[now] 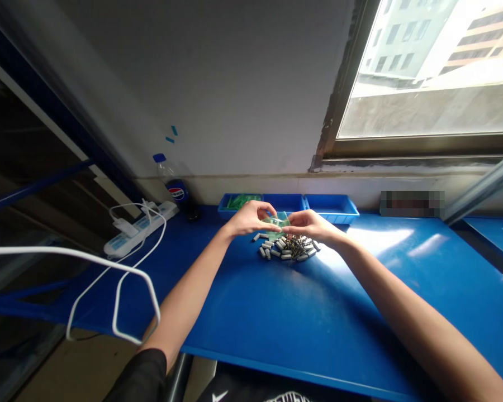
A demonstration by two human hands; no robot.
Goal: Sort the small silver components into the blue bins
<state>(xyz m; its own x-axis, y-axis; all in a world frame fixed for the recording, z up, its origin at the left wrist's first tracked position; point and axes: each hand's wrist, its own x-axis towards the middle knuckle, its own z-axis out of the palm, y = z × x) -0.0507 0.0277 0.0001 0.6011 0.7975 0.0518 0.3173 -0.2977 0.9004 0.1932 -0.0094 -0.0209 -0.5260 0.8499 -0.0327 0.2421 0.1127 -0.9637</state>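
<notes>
Between both hands is a small, see-through green plastic bag, held up over the table. My left hand pinches its left side between thumb and fingers. On the other side, my right hand grips the bag's right edge. Whether anything lies inside the bag, I cannot tell. Just below and behind the hands, a loose pile of small silvery cylindrical parts lies on the blue table, with dark thin pieces mixed in.
Three blue bins stand along the wall; the left one holds green plastic pieces. A cola bottle and a white power strip are at the left. A white cable loops over the table's left side.
</notes>
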